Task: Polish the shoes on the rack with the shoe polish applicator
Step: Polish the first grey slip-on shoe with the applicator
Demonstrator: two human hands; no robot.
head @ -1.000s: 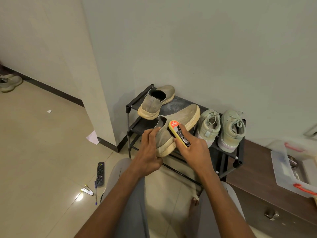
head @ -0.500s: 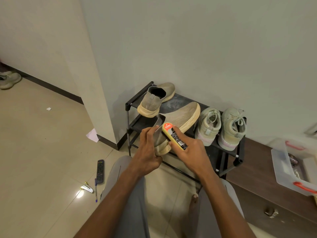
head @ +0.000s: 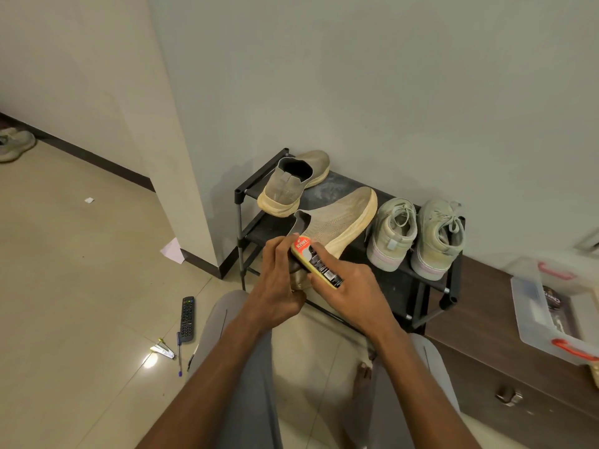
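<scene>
The shoe polish applicator (head: 316,265) is in centre of frame, a yellow bar w/ red "KIWI" end, pressed against the heel part of the tan slip-on shoe (head: 337,222). The right hand (head: 350,294) is clenched around the applicator, fingers wrapped over its lower half. The left hand (head: 278,286) grips the heel of the same shoe from the left side; the heel is mostly hidden under both hands. Toe of this shoe points to upper right and lies over the top shelf of the black rack (head: 246,196). The second tan shoe (head: 291,184) stands on the rack behind, at its left end, heel toward camera. Two pale green sneakers (head: 418,234) stand side by side on the right part of the rack. Lower left, on the floor tiles, a remote control (head: 188,319) and a pen (head: 179,354) lie near the person's knee. At right edge a clear plastic box (head: 531,306) w/ red handles sits on a dark wood cabinet (head: 479,345).
</scene>
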